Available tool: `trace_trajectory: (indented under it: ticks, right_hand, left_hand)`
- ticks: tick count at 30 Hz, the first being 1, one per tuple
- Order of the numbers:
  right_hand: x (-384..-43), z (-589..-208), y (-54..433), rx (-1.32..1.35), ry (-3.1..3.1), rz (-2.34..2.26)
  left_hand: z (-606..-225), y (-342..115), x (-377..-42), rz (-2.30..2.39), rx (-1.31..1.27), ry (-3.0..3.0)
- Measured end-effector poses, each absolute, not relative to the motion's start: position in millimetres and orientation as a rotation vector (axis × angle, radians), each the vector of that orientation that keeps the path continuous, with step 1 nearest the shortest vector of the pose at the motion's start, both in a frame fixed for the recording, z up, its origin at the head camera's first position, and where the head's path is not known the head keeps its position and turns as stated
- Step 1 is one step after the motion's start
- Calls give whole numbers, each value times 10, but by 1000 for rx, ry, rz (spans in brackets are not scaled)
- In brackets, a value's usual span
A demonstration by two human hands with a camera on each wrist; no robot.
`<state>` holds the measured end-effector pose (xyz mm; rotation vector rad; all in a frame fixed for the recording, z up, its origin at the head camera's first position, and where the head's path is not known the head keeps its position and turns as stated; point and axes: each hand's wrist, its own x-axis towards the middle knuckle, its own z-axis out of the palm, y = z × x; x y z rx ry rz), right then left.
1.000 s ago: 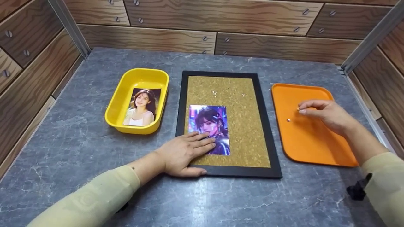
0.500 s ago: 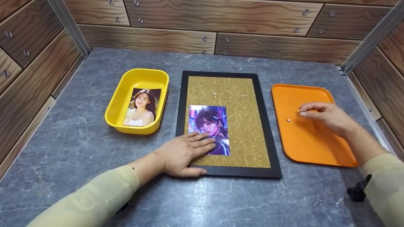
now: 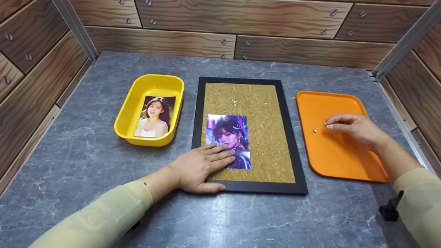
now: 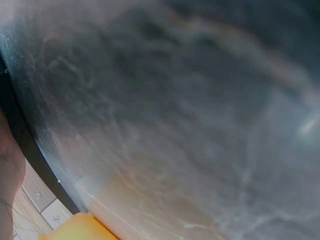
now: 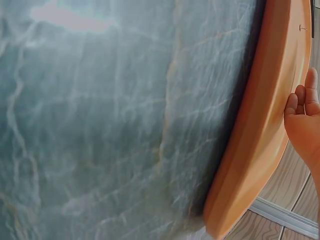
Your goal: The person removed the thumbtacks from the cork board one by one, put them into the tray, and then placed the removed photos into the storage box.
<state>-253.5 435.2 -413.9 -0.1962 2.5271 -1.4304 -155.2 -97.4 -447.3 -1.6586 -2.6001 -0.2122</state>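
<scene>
My left hand [image 3: 203, 167] lies flat with straight fingers on the lower part of a purple-toned portrait photo [image 3: 227, 129]. That photo rests on a cork board [image 3: 270, 148] with a black frame, and the left thumb lies on the frame's front edge. Over the orange tray [image 3: 339, 158], my right hand [image 3: 358, 129] pinches a tiny shiny thumbtack [image 3: 325, 124] between thumb and forefinger. Another thumbtack [image 3: 314, 131] lies on the tray just left of those fingertips. In the right wrist view, the tray's thumbtack [image 5: 302, 28] shows its thin pin.
A yellow bin [image 3: 124, 129] to the left of the board holds a portrait photo [image 3: 155, 117] of a person in white. Small shiny specks [image 3: 234, 102] show on the upper cork. Wood-patterned walls [image 3: 193, 17] enclose the grey marbled table [image 3: 86, 165].
My right hand has dipped slightly toward the front over the tray, still pinching the thumbtack. The left hand and the photo under it have stayed where they were.
</scene>
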Motion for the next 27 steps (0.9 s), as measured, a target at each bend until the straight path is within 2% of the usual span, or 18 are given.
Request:
trace_trajectory:
  ticks: [27]
  right_hand:
    - [-2547, -4238, 4347, -137, 2481, -1437]
  left_hand:
    - [-4464, -975, -1557, -219, -1659, -2610]
